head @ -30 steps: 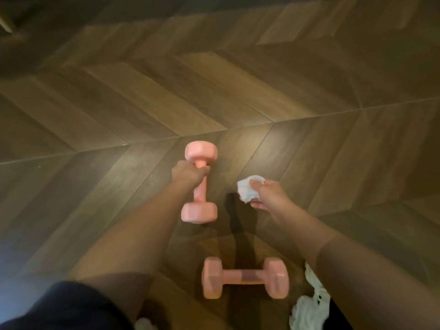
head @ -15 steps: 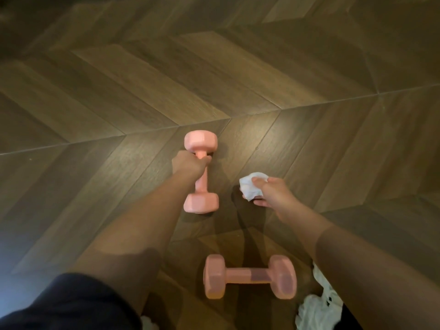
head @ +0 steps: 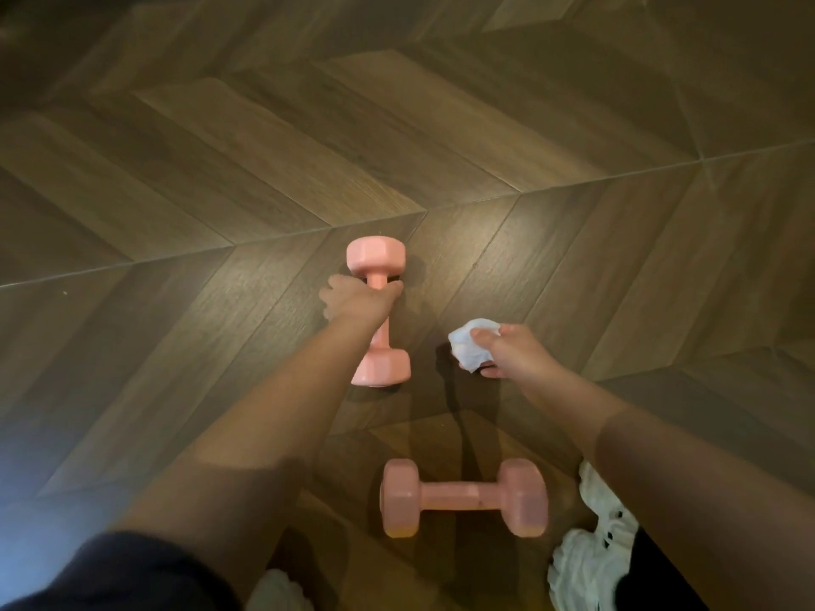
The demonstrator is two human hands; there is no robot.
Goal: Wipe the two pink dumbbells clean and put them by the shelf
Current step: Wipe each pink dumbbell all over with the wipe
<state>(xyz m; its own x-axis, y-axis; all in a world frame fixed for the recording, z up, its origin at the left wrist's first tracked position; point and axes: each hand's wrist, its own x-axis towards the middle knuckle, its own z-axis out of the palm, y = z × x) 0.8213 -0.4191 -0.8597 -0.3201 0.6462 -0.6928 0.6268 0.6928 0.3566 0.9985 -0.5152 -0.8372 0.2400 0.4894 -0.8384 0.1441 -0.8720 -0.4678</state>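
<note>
While the left hand (head: 353, 297) grips the far dumbbell (head: 382, 337) with fingers and thumb curled round the handle, the right hand (head: 511, 352) pinches a crumpled white wipe (head: 472, 346) between thumb and fingertips. The left grip sits high on the handle, just behind one head. That head projects beyond the grip, away from the person. The rest of the handle and the other head extend back from the grip, alongside the forearm. Whether this dumbbell rests fully on the floor (head: 220, 169) cannot be determined. The wipe protrudes from the right grip toward the far dumbbell and is clear of it, level with its lower handle. The near dumbbell (head: 463, 498) lies crosswise on the floor, well behind both grips and between the two forearms. No hand touches it. A white shoe (head: 586, 562) is just beside its right head, below the right forearm.
</note>
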